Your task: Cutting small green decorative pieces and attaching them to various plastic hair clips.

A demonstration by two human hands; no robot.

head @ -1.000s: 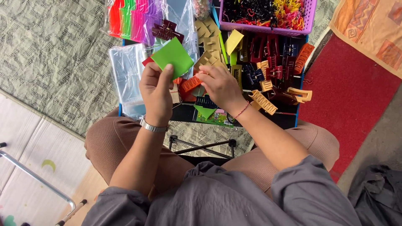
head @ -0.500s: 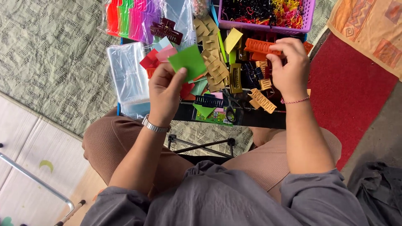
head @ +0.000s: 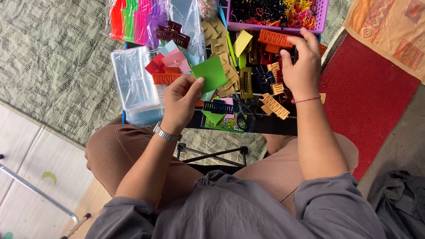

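Observation:
My left hand [head: 181,104] pinches a square green card [head: 209,73] by its lower corner, held over the low table. My right hand [head: 302,66] reaches to the far side of the table and its fingers close on an orange hair claw clip [head: 274,38] lying by the purple basket. A silver watch sits on my left wrist, a thin red cord on my right. Between the hands lie several claw clips in tan, olive, dark blue and orange [head: 273,106], plus loose pink, red and yellow cards [head: 166,59].
A purple basket [head: 276,29] of small hair ties stands at the far edge. Clear plastic bags [head: 135,84] lie stacked at the table's left, bagged bright combs [head: 135,20] behind them. A red mat [head: 367,97] lies right, a woven mat [head: 53,57] left.
My right hand left the green card, swung right and outward, and now grips the orange clip by the basket. My left hand dropped slightly, still holding the card.

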